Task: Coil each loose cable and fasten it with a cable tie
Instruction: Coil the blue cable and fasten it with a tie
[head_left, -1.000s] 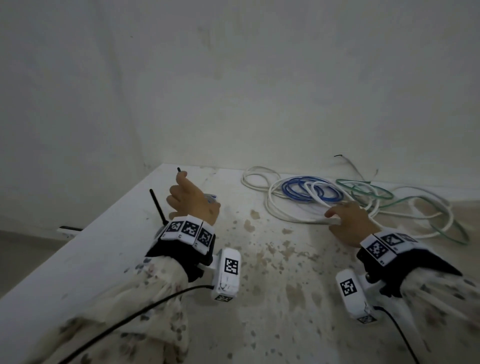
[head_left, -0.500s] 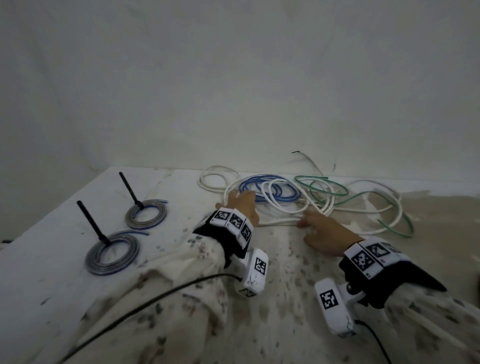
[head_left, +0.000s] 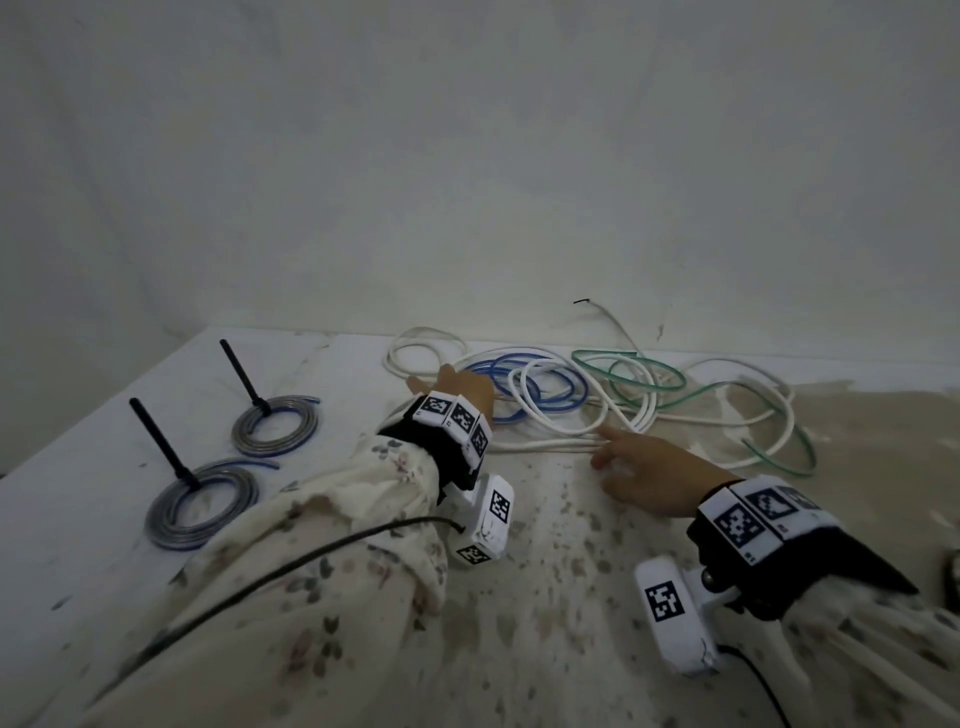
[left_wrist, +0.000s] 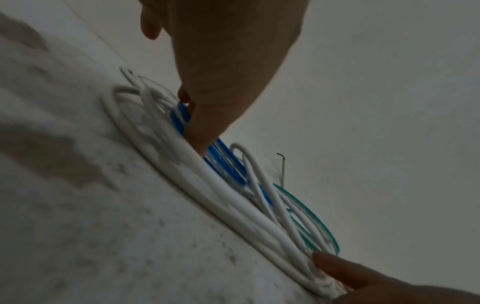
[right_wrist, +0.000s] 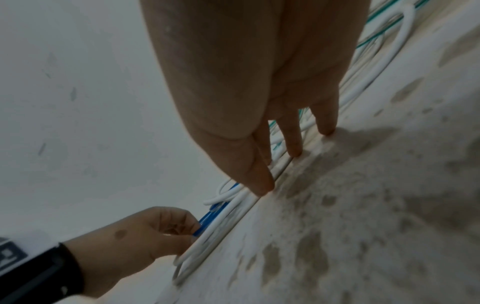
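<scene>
A tangle of loose cables lies at the back of the table: a white cable (head_left: 550, 423), a blue cable (head_left: 535, 384) in loops, and a green cable (head_left: 649, 379). My left hand (head_left: 457, 382) reaches into the left side of the tangle. In the left wrist view its thumb and a finger pinch the blue cable (left_wrist: 182, 117). My right hand (head_left: 605, 441) lies with straight fingers (right_wrist: 262, 185) pressing the near white strands (right_wrist: 228, 207) onto the table. Two grey-blue coils (head_left: 275, 426) (head_left: 202, 501) at the left each carry an upright black cable tie (head_left: 241, 376).
The stained white table (head_left: 519, 597) meets a pale wall just behind the cables. Its left edge runs diagonally past the two tied coils. One thin white cable end (head_left: 602, 312) sticks up against the wall.
My left hand left the tied coil at the left and moved right to the blue cable. The head view swung left, so both tied coils show. The right hand stayed on the white strands.
</scene>
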